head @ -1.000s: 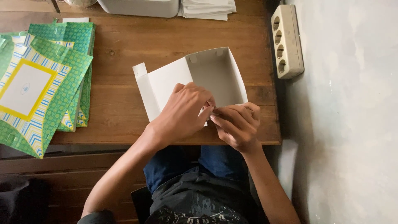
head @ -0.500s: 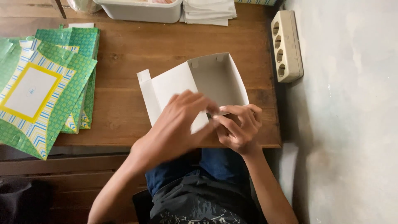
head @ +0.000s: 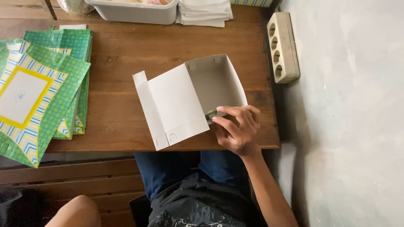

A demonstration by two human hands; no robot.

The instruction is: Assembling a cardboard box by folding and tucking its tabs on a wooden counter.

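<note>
Gripping with thumb and fingertips, the right hand [head: 237,130] is pinching the near right corner of a half-folded white cardboard box [head: 191,98] that is lying on the brown wooden table [head: 126,50], close to its near edge and just in front of the person's lap. Only the left forearm is showing, low at the bottom of the view and well apart from the box; the left hand itself is out of sight, so I cannot tell whether it is grasping anything. Judging by how the box is standing, the folding is partly done: the far and right walls are standing upright around an empty compartment, while the long flat lid panel with its small tabs is lying open to the left, not yet closed. A stack of green, yellow and blue patterned flat cardboard sheets [head: 38,92] is resting at the table's left edge. At the far edge, a pale grey plastic tub [head: 134,12] is sitting with contents too cropped to identify, beside a pile of folded white sheets [head: 205,11]. A cream multi-socket power strip [head: 282,46] is lying along the right edge.
</note>
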